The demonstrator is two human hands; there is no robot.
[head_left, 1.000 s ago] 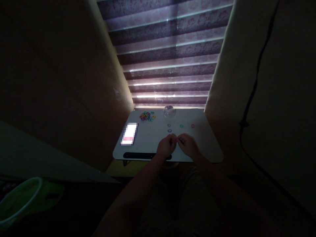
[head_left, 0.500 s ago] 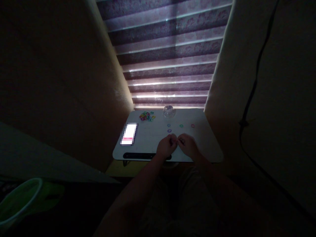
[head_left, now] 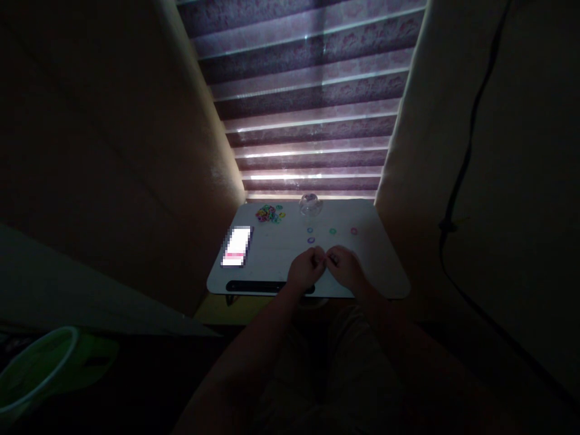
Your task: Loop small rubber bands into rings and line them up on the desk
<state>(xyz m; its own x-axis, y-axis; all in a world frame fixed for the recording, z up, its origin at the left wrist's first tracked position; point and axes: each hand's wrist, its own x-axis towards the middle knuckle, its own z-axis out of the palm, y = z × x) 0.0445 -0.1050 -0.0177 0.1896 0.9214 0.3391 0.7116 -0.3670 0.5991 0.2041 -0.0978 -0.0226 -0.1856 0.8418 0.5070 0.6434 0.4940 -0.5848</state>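
Over the front middle of the white lap table, my left hand and my right hand meet at the fingertips. Both are closed in a pinch, and whatever lies between the fingers is too small and dark to make out. Just beyond them sit a purple ring and a blue ring. A green ring and a pink ring lie farther right. At the back left is a pile of small colourful rings, which look like little elastic bands.
A clear round container stands at the table's back edge. A phone with a bright screen lies on the left, and a black slot runs along the front. Striped blinds hang behind; a green basket is at lower left.
Both hands stay together in nearly the same place, with only a slight shift of the fingers. The rings, phone and container have not moved.
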